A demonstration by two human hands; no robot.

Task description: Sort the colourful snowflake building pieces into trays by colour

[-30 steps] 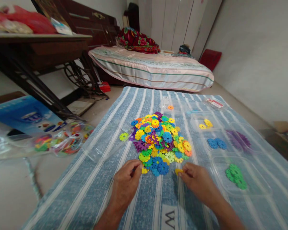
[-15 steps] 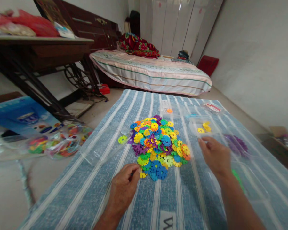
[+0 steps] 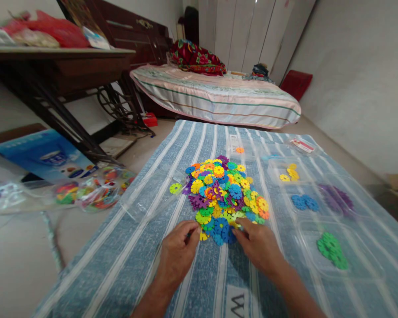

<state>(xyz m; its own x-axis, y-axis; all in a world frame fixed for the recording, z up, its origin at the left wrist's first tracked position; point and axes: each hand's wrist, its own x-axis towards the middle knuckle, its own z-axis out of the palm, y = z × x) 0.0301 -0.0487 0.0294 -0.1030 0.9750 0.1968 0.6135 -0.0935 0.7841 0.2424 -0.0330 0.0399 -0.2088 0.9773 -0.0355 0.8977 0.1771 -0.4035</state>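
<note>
Right hand (image 3: 260,245), head view: thumb and forefinger slightly parted, tips against the near edge of the disc pile (image 3: 215,190) at five o'clock from its centre. Left hand (image 3: 179,247): at eight o'clock, thumb and forefinger brought together just beside a yellow disc (image 3: 203,237); whether they pinch anything cannot be determined. Pile lies mid-cloth, colours mixed, on the striped cloth (image 3: 199,287). Noted about the pile: green discs (image 3: 331,249) in a clear container (image 3: 361,251) at four o'clock; blue discs (image 3: 305,202) at three, purple discs (image 3: 336,199) beyond; one lime disc (image 3: 175,188) at nine.
</note>
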